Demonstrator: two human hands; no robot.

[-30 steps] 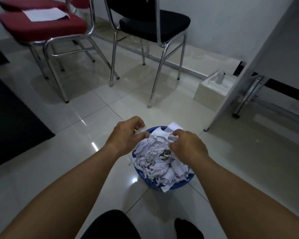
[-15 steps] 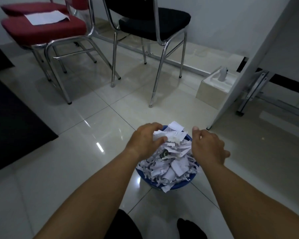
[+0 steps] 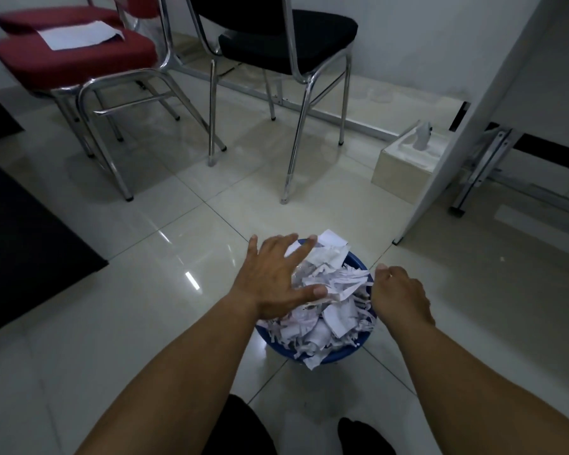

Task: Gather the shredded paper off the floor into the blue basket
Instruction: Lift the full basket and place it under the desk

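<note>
The blue basket (image 3: 340, 356) stands on the tiled floor just ahead of me, heaped above its rim with white shredded paper (image 3: 337, 290). My left hand (image 3: 273, 280) lies flat on the left side of the heap, fingers spread and straight, pressing the paper. My right hand (image 3: 401, 297) hovers at the basket's right rim, its fingers loosely bent downward and mostly hidden behind the back of the hand; I see nothing in it. A few strips hang over the basket's front edge.
A red chair (image 3: 79, 57) with a paper sheet on it and a black chair (image 3: 286, 44) stand behind. A tissue box (image 3: 404, 165) sits by a slanted white panel (image 3: 447, 159). Dark mat (image 3: 20, 231) at left. One tiny scrap (image 3: 502, 258) lies at right.
Both hands were bunched over the heap holding paper. The left has opened flat onto the pile; the right has let go and drawn back to the basket's right rim.
</note>
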